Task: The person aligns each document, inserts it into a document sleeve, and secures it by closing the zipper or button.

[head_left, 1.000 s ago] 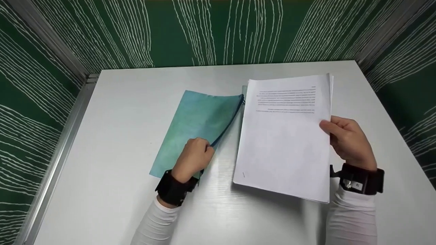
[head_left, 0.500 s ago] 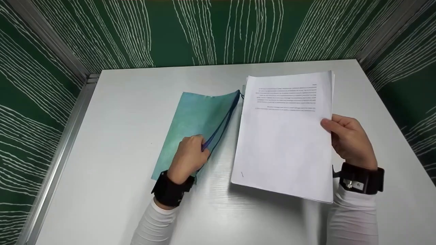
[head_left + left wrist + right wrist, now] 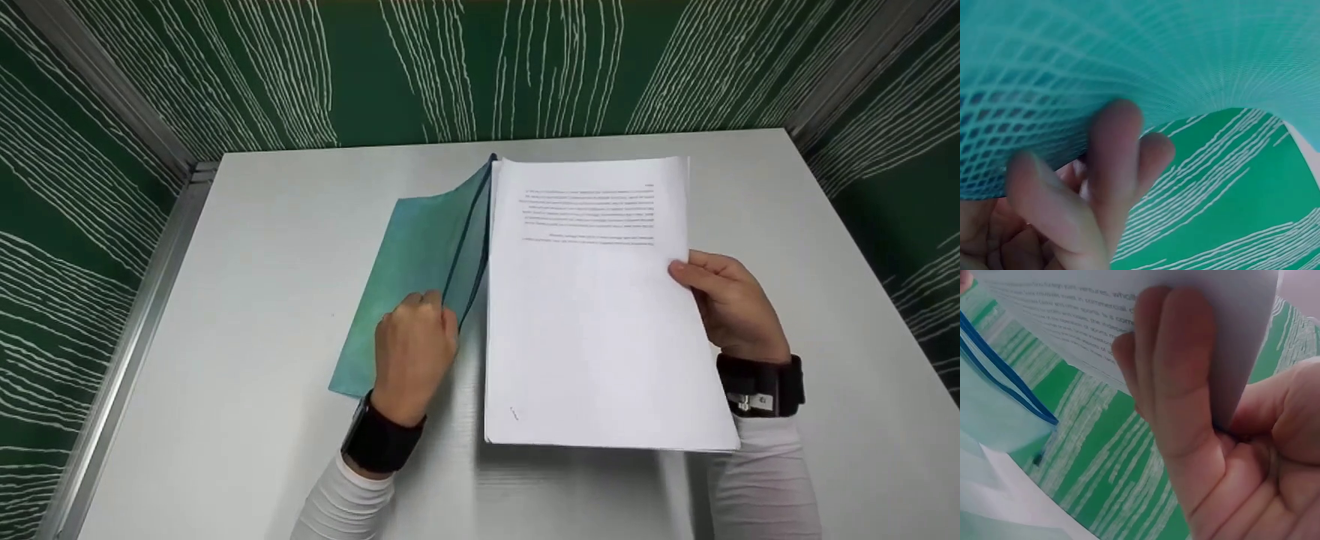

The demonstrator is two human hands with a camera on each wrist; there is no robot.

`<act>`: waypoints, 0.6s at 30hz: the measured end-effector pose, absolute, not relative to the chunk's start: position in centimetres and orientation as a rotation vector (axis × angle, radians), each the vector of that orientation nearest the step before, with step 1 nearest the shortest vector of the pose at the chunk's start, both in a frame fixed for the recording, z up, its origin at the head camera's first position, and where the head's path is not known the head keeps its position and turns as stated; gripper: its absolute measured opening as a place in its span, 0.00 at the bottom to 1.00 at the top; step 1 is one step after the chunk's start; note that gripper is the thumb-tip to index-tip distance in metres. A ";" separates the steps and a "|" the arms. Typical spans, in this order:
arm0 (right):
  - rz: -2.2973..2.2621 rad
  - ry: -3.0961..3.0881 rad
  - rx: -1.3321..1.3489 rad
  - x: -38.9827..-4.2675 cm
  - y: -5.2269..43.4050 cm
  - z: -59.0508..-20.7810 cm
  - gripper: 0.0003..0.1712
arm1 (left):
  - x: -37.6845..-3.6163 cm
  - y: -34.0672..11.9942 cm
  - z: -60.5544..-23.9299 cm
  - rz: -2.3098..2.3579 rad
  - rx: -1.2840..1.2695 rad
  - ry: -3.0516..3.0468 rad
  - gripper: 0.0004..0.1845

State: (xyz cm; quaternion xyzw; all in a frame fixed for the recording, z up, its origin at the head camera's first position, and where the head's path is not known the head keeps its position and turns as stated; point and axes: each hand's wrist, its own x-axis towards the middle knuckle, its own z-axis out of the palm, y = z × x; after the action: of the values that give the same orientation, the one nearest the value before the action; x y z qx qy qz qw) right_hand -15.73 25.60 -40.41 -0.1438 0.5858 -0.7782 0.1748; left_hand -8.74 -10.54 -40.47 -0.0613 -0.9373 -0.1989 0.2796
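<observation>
A teal mesh zip pouch [image 3: 417,259] with a blue zipper edge lies on the white table [image 3: 255,420]. My left hand [image 3: 414,346] pinches the pouch's upper layer and lifts it, so the mouth gapes toward the right; the mesh [image 3: 1129,50] fills the left wrist view above my fingers [image 3: 1112,163]. My right hand [image 3: 724,304] grips a stack of white printed sheets [image 3: 592,307] by its right edge, held just above the table with its left edge at the pouch's mouth. In the right wrist view the sheets [image 3: 1129,320] sit over my fingers [image 3: 1179,371], with the pouch's blue zipper [image 3: 1005,371] at left.
Green walls with white line patterns [image 3: 480,67] enclose the table on three sides. A metal rail [image 3: 142,315] runs along the table's left edge. Bare tabletop lies at front left and at far right.
The paper stack moved left and straightened, its left edge now meeting the pouch's mouth. My left hand raised the pouch's upper layer higher, opening the mouth wider.
</observation>
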 end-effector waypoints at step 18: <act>-2.080 1.550 -0.151 -16.0 25.1 -40.2 0.16 | -8.6 -10.1 -41.3 -0.421 -0.234 -2.425 0.27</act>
State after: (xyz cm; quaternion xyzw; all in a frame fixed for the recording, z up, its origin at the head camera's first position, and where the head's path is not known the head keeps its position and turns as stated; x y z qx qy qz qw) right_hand -15.99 25.13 -40.19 -0.0559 0.5747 -0.7712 0.2680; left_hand -8.61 -10.11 -41.34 -0.0894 -0.9264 -0.1608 0.3285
